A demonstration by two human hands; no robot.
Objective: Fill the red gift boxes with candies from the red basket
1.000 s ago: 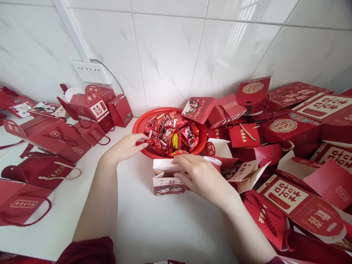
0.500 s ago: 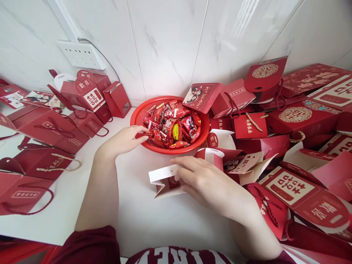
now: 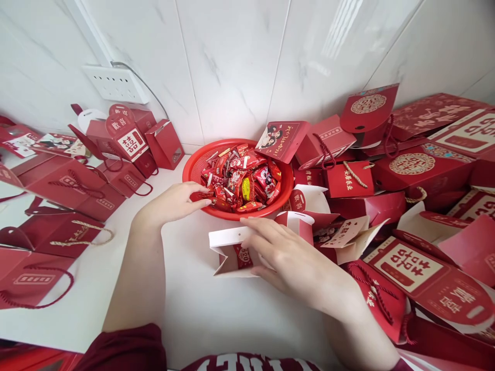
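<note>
At the left rim of a red plastic basket (image 3: pixel 186 167), my left hand (image 3: pixel 172 203) has its thumb and fingers closed around a red-wrapped candy (image 3: pixel 203 196), partly hidden by the fingers. Many red-wrapped candies (image 3: pixel 235 180) fill the basket. My right hand (image 3: pixel 278 252) grips the right side of a small paper gift box (image 3: pixel 226 238), which lies on the table with its open mouth facing left. Inside the box shows a red packet (image 3: pixel 244 256) marked 520. The fingertips under the box's right side are partly hidden.
Red gift boxes with rope handles (image 3: pixel 77 183) stand along the left. More boxes and flat cartons (image 3: pixel 413 263) are heaped on the right. A tiled wall (image 3: pixel 232 67) with a power socket (image 3: pixel 115 82) rises behind the white table (image 3: pixel 216 319).
The left thumb and fingers have parted slightly at the basket's rim. The gift box has turned a little under my right hand, showing more of the packet inside. The camera view has shifted slightly.
</note>
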